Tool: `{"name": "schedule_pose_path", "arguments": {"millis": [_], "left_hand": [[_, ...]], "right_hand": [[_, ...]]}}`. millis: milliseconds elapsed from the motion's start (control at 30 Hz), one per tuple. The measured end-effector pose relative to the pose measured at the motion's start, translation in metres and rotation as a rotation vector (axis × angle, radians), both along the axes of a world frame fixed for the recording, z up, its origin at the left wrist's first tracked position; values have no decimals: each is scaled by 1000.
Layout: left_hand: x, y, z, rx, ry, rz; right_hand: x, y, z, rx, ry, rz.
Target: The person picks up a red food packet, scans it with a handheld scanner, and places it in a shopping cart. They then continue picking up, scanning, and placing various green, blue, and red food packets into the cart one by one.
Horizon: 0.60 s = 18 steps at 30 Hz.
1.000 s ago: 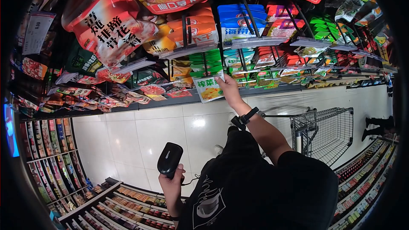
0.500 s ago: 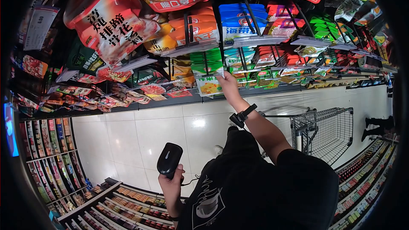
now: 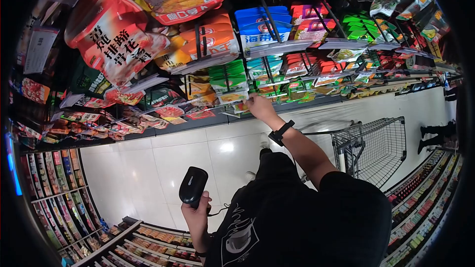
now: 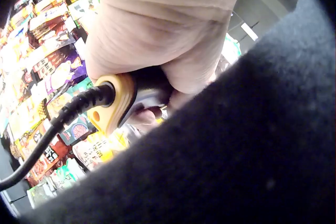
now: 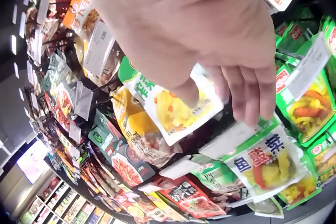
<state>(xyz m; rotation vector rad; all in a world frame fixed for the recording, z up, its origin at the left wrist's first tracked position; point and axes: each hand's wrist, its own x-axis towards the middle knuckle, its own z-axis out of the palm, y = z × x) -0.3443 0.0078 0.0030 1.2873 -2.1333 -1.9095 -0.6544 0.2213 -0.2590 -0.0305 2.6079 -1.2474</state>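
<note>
In the head view my left hand (image 3: 198, 217) grips a black handheld scanner (image 3: 193, 186) away from the rack. The left wrist view shows the palm (image 4: 160, 29) around the scanner's yellow-and-black end (image 4: 118, 103), with a black cord (image 4: 39, 148) running out of it. My right hand (image 3: 262, 110) is at the lower edge of a green-and-white packet (image 3: 233, 96) hanging at the front of its row. From the right wrist, the hand (image 5: 194, 29) has its thumb on the front of that packet (image 5: 170, 109); some fingertips are hidden behind its edge.
Hooks with packets and clear price holders (image 3: 297, 48) surround the right hand. A wire shopping cart (image 3: 373, 151) stands on the pale tiled floor (image 3: 158, 168), to the right. Stocked shelves (image 3: 153, 240) line the other side. A person's dark-clothed legs (image 3: 438, 131) show at far right.
The head view has shifted slightly. The packet at my right hand was tilted outward with its front showing; now less of its front shows, close to the row. My left hand still holds the scanner.
</note>
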Motion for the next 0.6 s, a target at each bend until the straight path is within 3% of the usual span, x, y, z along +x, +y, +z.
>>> {"name": "schedule_pose_path", "arguments": {"millis": [167, 400, 533, 600], "left_hand": [[-19, 6, -4, 13, -7, -71], [-61, 27, -11, 2, 19, -279], [-89, 45, -16, 22, -2, -395], [-96, 47, -25, 81, 35, -467]], "right_hand": [[39, 53, -39, 165, -213, 325], [96, 106, -46, 51, -344, 365], [118, 134, -74, 0, -160, 350], [128, 151, -62, 53, -141, 266]]}}
